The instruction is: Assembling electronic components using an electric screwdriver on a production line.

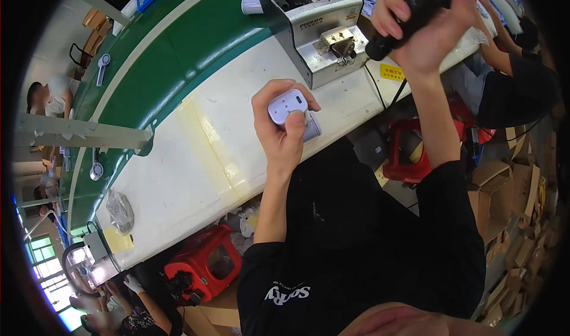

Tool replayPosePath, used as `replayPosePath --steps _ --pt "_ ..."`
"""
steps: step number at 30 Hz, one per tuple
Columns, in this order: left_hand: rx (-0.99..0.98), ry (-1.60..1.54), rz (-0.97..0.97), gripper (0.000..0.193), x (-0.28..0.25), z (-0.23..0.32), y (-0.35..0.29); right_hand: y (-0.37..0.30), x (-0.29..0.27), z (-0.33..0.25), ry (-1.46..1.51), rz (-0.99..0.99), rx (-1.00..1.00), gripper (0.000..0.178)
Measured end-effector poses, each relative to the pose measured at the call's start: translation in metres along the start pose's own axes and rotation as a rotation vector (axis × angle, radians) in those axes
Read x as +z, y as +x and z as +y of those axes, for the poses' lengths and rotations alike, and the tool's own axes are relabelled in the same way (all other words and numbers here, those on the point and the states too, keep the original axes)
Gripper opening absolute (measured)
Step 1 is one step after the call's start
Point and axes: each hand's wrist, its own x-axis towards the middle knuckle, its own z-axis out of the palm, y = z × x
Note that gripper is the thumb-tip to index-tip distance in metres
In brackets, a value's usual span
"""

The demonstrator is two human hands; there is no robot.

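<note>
My left hand is closed around a small lavender plastic casing, thumb on its near side. Small dark holes and one slot mark the face turned up. Another lavender part shows just beside the thumb, partly hidden by the hand. Raised at the upper right, my right hand grips a black electric screwdriver, its narrow end toward the lower left. A metal screw feeder stands on the white bench between the two hands, near the far edge.
The white bench borders a green conveyor carrying lavender handheld fans. A bag of small parts lies at the bench's left end. Red machines sit below. A black cable hangs by the feeder. Other people work on both sides.
</note>
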Motion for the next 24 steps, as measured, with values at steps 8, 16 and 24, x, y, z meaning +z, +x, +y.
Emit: replayPosePath --steps 8,16,24 --pt "-0.013 -0.232 -0.095 0.050 0.004 -0.015 0.002 -0.004 -0.024 0.018 -0.607 0.128 0.019 0.072" --pt "-0.067 -0.237 -0.077 0.051 0.005 -0.014 0.000 0.005 -0.057 0.040 -0.042 -0.327 -0.176 0.073" --pt "-0.075 -0.260 -0.099 0.042 0.000 -0.016 0.002 0.010 0.066 0.003 -0.113 0.370 0.035 0.074"
